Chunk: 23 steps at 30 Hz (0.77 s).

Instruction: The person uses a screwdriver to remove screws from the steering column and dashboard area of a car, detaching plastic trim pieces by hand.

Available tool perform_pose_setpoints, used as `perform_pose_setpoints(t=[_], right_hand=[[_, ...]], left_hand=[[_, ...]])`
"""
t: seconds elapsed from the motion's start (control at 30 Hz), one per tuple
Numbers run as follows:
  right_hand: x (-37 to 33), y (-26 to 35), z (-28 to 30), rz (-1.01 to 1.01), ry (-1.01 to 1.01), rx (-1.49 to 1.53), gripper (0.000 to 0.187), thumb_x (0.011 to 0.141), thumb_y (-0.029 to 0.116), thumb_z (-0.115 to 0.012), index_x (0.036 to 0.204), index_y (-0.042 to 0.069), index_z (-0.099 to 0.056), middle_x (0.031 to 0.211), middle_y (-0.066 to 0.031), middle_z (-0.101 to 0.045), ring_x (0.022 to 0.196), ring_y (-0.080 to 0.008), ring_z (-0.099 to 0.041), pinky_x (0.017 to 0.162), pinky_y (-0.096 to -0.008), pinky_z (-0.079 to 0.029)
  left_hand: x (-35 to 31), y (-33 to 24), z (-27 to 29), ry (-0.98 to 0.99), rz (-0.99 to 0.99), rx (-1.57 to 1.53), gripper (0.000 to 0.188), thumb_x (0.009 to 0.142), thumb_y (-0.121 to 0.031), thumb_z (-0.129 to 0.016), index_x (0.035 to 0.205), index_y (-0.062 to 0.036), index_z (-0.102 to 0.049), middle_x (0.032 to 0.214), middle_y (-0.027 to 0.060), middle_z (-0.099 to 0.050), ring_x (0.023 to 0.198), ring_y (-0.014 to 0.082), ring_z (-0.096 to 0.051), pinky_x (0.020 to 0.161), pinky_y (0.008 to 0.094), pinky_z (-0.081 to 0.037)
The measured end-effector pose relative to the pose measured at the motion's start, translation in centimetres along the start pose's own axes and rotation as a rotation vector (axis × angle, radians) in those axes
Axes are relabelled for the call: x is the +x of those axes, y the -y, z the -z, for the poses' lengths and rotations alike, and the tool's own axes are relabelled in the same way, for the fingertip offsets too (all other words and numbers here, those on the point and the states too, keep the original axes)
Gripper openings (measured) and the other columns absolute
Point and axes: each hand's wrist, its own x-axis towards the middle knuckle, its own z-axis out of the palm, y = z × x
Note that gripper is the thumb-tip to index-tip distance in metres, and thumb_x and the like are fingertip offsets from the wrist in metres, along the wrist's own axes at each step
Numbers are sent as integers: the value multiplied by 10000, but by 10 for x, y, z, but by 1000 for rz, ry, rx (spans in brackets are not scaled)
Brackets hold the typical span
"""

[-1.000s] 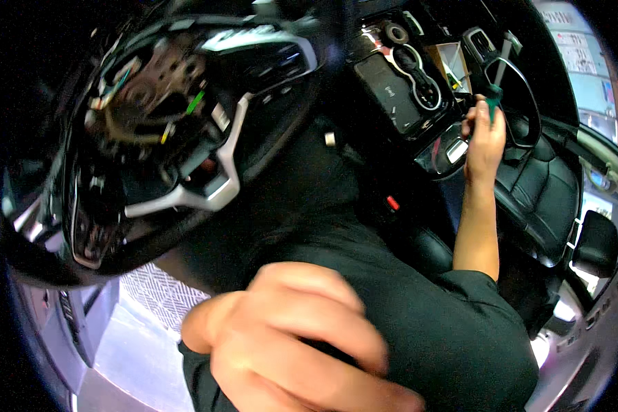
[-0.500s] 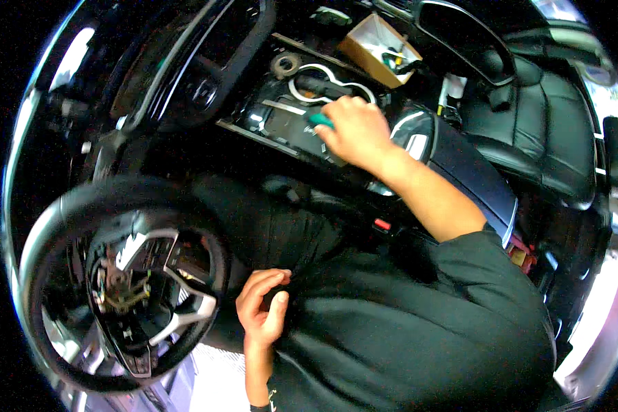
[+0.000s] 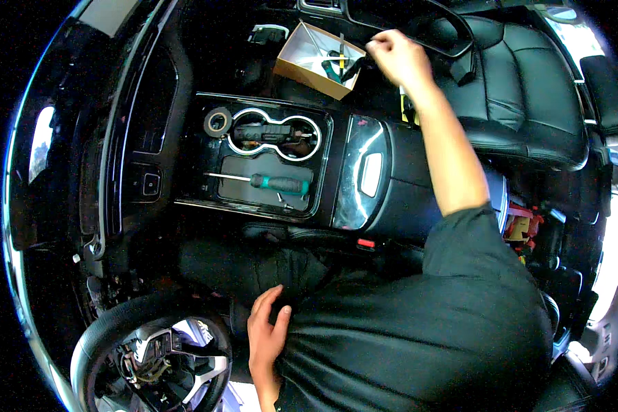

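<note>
My right hand [image 3: 402,60] is raised past the console, between the open cardboard box [image 3: 307,81] and the passenger seat. Its fingers are curled inward, and whatever they may hold is hidden. A screwdriver [image 3: 280,183] with a green and black handle lies in the console's shallow tray [image 3: 237,168], its shaft pointing left. Small metal screws [image 3: 281,201] rest beside the handle. My left hand [image 3: 268,328] hovers by my lap near the steering wheel, open, with fingers apart and nothing in it.
A dark roll of tape [image 3: 218,122] sits by the silver-rimmed cup holders [image 3: 273,111], which hold a black tool [image 3: 264,132]. The steering wheel [image 3: 151,309] has its centre exposed. The armrest [image 3: 408,182] and black passenger seat [image 3: 522,89] lie to the right.
My right hand has left the console tray and moved up and right, beyond the box. The screwdriver now lies uncovered in the tray. The whole view has shifted, and my left fingers have straightened.
</note>
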Motion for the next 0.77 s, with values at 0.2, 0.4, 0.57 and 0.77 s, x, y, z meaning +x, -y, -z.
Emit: perform_pose_setpoints(t=[0.2,0.4,0.57,0.77], right_hand=[[42,-127,-62,-48,260,-282,626,825,267,-744,1414,243,-534,1341,-125,-619,1205,-312,-615,1006,-452,-514],[48,-75,-107,259,404,-364,496,847,145,-681,1325,205,-565,1396,-77,-558,1203,-346,-597,960,-453,-531],[47,-68,-44,195,472,-450,282,871,235,-681,1148,188,-653,1147,-107,-703,1053,-353,-662,863,-475,-541],[10,9,36,419,-175,-198,308,908,327,-675,1194,223,-720,1051,-72,-736,981,-297,-665,889,-414,-518]], left_hand=[[4,19,-6,-37,131,63,377,919,-123,-657,1279,-19,-616,1306,194,-619,1203,351,-601,1037,384,-454],[9,10,-10,-57,135,82,382,931,-148,-650,1289,-22,-607,1313,182,-615,1221,354,-583,1047,395,-449],[3,11,-6,-125,109,84,385,936,-163,-645,1293,-26,-605,1312,171,-617,1231,349,-572,1059,399,-440],[-42,22,-10,-282,127,-75,363,928,-124,-659,1280,-40,-630,1304,183,-624,1209,328,-599,1047,389,-451]])
